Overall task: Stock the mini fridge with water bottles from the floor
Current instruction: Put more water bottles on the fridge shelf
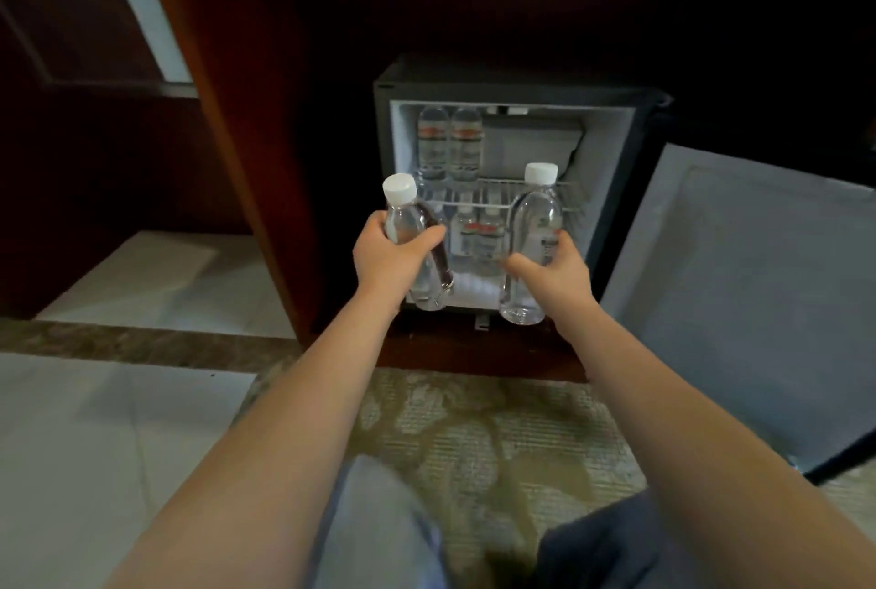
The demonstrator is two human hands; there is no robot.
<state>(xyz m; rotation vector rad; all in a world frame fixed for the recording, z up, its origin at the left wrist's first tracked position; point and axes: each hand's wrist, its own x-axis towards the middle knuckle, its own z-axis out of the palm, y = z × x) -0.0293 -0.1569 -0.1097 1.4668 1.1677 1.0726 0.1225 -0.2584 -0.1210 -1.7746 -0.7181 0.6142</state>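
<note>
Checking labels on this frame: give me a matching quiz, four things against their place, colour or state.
1 fridge door
2 wire shelf
3 left hand
4 bottle caps

a white
b grips a clear bottle
c swung open
d carries two labelled bottles

Pairs: 1-c, 2-d, 3-b, 4-a

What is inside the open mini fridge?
Two bottles on the wire shelf, at least two lower bottles beneath. The left hand, right hand and held bottles hide the rest.
</note>
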